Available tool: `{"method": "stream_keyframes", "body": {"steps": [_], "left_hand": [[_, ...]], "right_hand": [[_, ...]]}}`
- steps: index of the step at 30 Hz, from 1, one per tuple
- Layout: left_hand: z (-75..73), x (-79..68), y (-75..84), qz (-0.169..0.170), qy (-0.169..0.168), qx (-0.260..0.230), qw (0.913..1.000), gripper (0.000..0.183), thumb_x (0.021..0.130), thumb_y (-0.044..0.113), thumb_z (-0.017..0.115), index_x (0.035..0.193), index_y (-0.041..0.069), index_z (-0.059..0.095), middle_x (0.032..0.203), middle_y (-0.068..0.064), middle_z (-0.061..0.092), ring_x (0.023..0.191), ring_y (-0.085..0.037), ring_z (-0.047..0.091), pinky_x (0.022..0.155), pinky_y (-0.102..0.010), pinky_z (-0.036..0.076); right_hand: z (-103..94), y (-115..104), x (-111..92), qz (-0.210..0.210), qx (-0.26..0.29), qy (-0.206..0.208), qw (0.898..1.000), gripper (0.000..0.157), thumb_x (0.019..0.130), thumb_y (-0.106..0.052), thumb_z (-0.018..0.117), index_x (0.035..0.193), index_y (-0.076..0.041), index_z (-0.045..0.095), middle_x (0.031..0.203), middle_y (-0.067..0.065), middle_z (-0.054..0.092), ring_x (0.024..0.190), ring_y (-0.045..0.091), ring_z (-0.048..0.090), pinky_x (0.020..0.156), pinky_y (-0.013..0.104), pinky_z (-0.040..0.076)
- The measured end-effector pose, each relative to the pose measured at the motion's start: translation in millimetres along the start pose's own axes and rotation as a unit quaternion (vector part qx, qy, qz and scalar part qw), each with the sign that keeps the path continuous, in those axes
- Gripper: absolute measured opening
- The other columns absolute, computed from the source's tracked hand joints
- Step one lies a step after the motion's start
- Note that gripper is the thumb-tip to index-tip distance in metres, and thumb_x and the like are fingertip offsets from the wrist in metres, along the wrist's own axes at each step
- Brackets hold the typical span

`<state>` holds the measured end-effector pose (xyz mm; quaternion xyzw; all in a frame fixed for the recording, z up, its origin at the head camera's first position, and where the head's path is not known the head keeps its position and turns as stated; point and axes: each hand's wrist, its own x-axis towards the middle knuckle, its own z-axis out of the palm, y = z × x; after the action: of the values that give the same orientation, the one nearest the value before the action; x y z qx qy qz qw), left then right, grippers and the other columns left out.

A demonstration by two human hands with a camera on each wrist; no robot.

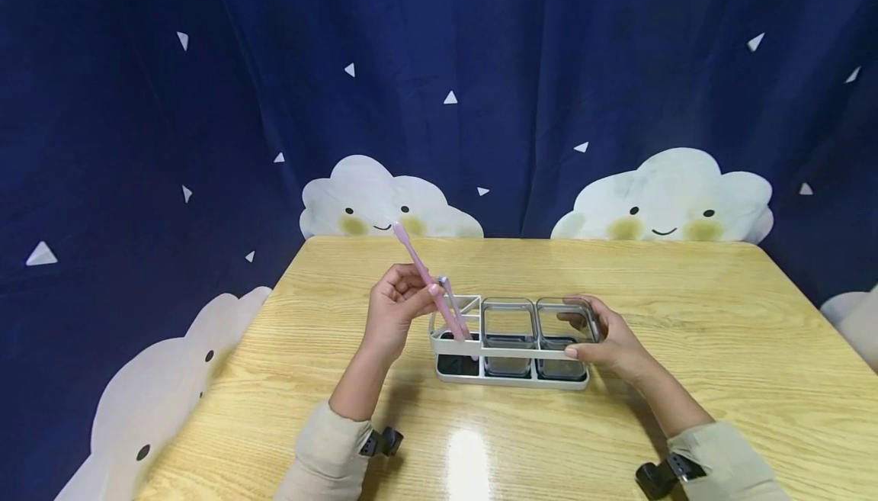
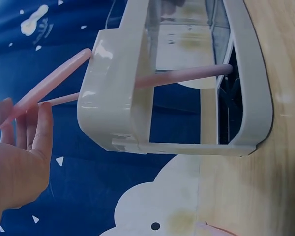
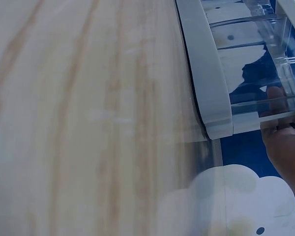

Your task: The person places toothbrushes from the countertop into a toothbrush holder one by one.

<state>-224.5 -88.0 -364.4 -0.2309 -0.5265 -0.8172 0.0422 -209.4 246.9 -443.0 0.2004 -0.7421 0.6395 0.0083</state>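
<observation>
My left hand (image 1: pixel 394 310) pinches a pink toothbrush (image 1: pixel 414 257) between thumb and fingers, head end up. Its lower end is right at the upper rim of a white toothbrush holder (image 1: pixel 511 353), as the left wrist view also shows. Another toothbrush (image 2: pixel 187 75), pale pink, leans inside the holder's left section, its foot down at the dark base. At the holder's right end my right hand (image 1: pixel 613 345) grips the frame, thumb on the front rail and fingers seen through the clear right cup (image 1: pixel 554 316). A second clear cup (image 1: pixel 507 318) sits in the middle section.
The holder stands on a light wooden table (image 1: pixel 274 379). Behind the table hangs a dark blue curtain (image 1: pixel 439 43) with white triangles and smiling clouds. Each forearm wears a beige sleeve and a small black wrist camera.
</observation>
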Motion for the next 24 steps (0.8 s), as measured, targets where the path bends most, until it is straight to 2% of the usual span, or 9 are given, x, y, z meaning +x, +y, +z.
{"method": "stream_keyframes", "body": {"steps": [6, 10, 13, 16, 21, 24], "left_hand": [[-0.9, -1.1, -5.3, -0.002, -0.007, 0.017, 0.9998, 0.014, 0.084, -0.010, 0.060, 0.092, 0.002, 0.060, 0.086, -0.008, 0.065, 0.075, -0.016, 0.063, 0.064, -0.028, 0.055], [1.0, -0.7, -4.4, 0.016, -0.012, 0.004, 0.9998, 0.019, 0.085, -0.011, 0.059, 0.101, -0.001, 0.056, 0.088, -0.010, 0.064, 0.079, -0.019, 0.065, 0.067, -0.030, 0.055], [3.9, 0.7, -2.7, 0.032, -0.016, -0.010, 0.9993, 0.027, 0.085, -0.012, 0.058, 0.108, 0.002, 0.054, 0.089, -0.011, 0.061, 0.081, -0.021, 0.065, 0.070, -0.032, 0.055], [7.6, 2.0, -1.5, 0.036, -0.020, -0.028, 0.9988, 0.029, 0.085, -0.012, 0.057, 0.108, 0.007, 0.055, 0.091, -0.011, 0.059, 0.081, -0.021, 0.065, 0.072, -0.035, 0.054], [11.1, 1.9, -2.1, 0.033, -0.002, -0.051, 0.9981, 0.030, 0.084, -0.016, 0.055, 0.101, 0.009, 0.057, 0.093, -0.010, 0.055, 0.081, -0.021, 0.063, 0.073, -0.035, 0.054], [11.4, 1.9, -3.6, 0.043, 0.011, -0.053, 0.9976, 0.029, 0.082, -0.016, 0.059, 0.098, 0.008, 0.058, 0.090, -0.009, 0.056, 0.081, -0.019, 0.062, 0.073, -0.029, 0.054]], "right_hand": [[0.0, 0, -1, 0.006, -0.004, 0.000, 1.000, 0.071, 0.073, 0.003, 0.072, 0.134, 0.003, 0.037, 0.127, 0.026, 0.048, 0.118, 0.038, 0.043, 0.096, 0.032, 0.041], [-0.4, 1, -1, 0.007, -0.003, 0.000, 1.000, 0.070, 0.073, 0.004, 0.071, 0.134, 0.003, 0.037, 0.127, 0.027, 0.047, 0.118, 0.036, 0.044, 0.096, 0.032, 0.041], [-0.3, 1, -1, 0.008, -0.002, 0.000, 1.000, 0.070, 0.073, 0.004, 0.071, 0.134, 0.003, 0.037, 0.127, 0.027, 0.047, 0.118, 0.033, 0.045, 0.096, 0.032, 0.041], [-0.1, 0, -1, 0.007, 0.000, 0.000, 1.000, 0.070, 0.073, 0.004, 0.071, 0.134, 0.003, 0.036, 0.127, 0.028, 0.046, 0.118, 0.034, 0.045, 0.096, 0.032, 0.040], [0.1, -1, -1, 0.009, 0.003, -0.001, 1.000, 0.071, 0.073, 0.003, 0.072, 0.134, 0.002, 0.037, 0.128, 0.029, 0.045, 0.119, 0.037, 0.043, 0.096, 0.033, 0.041], [0.2, -1, -1, 0.011, 0.004, 0.000, 1.000, 0.071, 0.073, 0.003, 0.072, 0.134, 0.001, 0.036, 0.128, 0.027, 0.045, 0.119, 0.037, 0.043, 0.096, 0.035, 0.041]]}}
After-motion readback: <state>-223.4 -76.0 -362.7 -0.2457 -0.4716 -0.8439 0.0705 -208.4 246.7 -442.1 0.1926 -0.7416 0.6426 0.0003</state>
